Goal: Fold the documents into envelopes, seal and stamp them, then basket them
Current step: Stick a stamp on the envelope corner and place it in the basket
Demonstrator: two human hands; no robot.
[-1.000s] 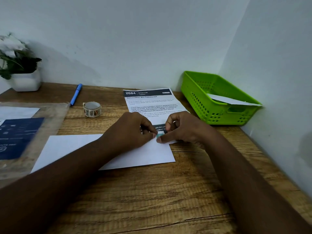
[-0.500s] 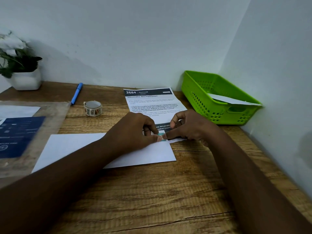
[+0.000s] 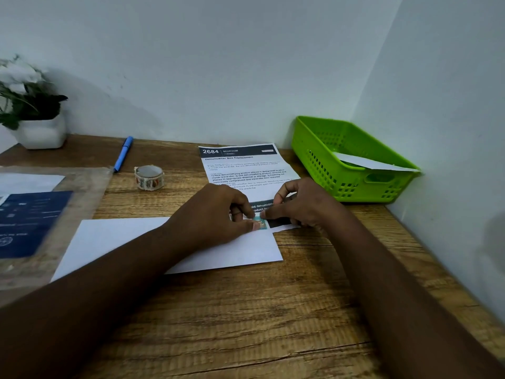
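Observation:
A white envelope lies flat on the wooden desk in front of me. A small teal stamp sits at its far right corner. My left hand rests on the envelope with its thumb pressing the stamp. My right hand meets it from the right, forefinger tip on the stamp's edge. A printed document headed 2684 lies behind the hands, partly under them. The green basket at the right back corner holds one white envelope.
A roll of stamp tape and a blue pen lie at the back left. A clear plastic sleeve with papers and a dark blue sheet lies at the left. A white plant pot stands in the far left corner. Walls close the back and right.
Both hands stayed over the envelope's corner. My fingers shifted slightly apart, so more of the teal stamp shows on the envelope now.

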